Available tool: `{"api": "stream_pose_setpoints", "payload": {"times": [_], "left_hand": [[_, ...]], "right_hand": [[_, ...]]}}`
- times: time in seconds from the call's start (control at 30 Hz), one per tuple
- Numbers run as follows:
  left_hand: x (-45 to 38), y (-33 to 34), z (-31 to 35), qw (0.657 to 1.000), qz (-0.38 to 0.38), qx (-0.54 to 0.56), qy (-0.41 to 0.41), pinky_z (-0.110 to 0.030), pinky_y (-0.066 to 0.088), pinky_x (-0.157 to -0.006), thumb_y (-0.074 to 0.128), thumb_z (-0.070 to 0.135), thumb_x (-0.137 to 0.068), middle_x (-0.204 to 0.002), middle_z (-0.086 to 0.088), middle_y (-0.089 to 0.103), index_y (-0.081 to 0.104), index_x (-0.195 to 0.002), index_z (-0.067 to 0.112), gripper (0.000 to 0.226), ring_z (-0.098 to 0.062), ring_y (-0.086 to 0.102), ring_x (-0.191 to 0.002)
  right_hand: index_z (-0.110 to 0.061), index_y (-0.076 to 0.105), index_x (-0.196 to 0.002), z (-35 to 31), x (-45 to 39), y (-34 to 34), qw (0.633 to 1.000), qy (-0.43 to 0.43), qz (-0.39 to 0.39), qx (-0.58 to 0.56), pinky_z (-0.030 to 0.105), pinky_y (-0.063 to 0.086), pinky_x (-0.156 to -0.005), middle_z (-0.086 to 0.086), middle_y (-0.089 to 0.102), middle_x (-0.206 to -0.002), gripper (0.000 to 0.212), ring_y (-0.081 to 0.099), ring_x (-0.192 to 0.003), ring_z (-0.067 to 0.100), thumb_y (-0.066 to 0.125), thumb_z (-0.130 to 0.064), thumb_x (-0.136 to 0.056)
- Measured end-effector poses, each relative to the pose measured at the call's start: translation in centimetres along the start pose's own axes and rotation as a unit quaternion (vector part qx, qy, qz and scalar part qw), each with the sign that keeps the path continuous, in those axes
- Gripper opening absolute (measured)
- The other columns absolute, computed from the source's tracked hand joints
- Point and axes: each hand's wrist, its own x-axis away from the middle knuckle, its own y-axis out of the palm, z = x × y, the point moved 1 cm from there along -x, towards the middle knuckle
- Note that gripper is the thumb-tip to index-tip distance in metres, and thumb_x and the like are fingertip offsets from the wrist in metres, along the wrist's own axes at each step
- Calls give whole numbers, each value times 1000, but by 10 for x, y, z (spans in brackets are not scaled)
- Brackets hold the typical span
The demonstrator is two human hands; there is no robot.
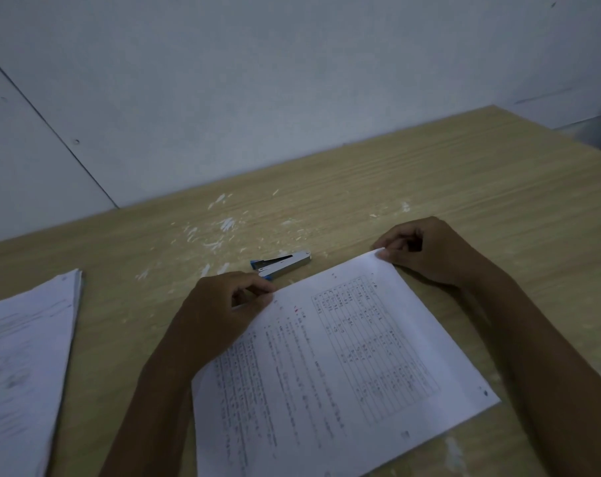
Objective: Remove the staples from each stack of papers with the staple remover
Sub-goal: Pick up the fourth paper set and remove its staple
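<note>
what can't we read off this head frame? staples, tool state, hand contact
Head view only:
- Staples: none discernible on the printed stack; too small and dim, and the left hand and right hand cover its far corners.
- Staple remover: near end hidden behind the left hand.
- Side pile: cut off by the left edge, print blurred.
- Text on the printed stack: illegible.

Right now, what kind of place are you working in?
Probably a plain office or study corner: a wood-grain desk pushed against bare pale walls, printed worksheets held by both hands, a second paper stack to the left, and a staple remover lying on the desk.
</note>
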Motion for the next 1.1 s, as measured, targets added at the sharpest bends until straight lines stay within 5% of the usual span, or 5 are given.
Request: {"api": "stream_pose_setpoints", "payload": {"times": [0.23,0.7,0.97,1.1], "left_hand": [[0,3,-2,1000,-14,8,-4,-17,48,-72,70,22,-88,-89,23,71,74,-98,39,21,0,66,-84],[0,4,3,1000,11,-14,-3,-30,56,-72,75,41,-82,-85,24,70,76,-95,37,15,0,66,-78],[-1,4,2,1000,9,-12,-5,-25,52,-70,76,42,-81,-87,24,70,77,-95,38,14,-3,65,-79],[-1,4,2,1000,1,-25,-4,-17,46,-73,73,40,-83,-91,27,68,76,-98,39,15,2,64,-85]], "right_hand": [[-23,77,-87,2,0,1,1000,9,10,2,14,47,-64,-7,73,-72,8,66,-68,7,77,-24,-80],[-23,76,-100,-1,2,-5,998,37,-6,-45,7,48,-74,-3,75,-81,22,68,-80,4,79,-24,-78],[-20,77,-96,-5,5,-5,1000,13,-12,7,4,42,-63,-20,66,-66,27,61,-64,-7,85,-17,-71],[-25,77,-97,-5,5,-4,999,-9,-6,54,3,42,-69,-16,70,-83,25,61,-78,-6,83,-22,-73]]}}
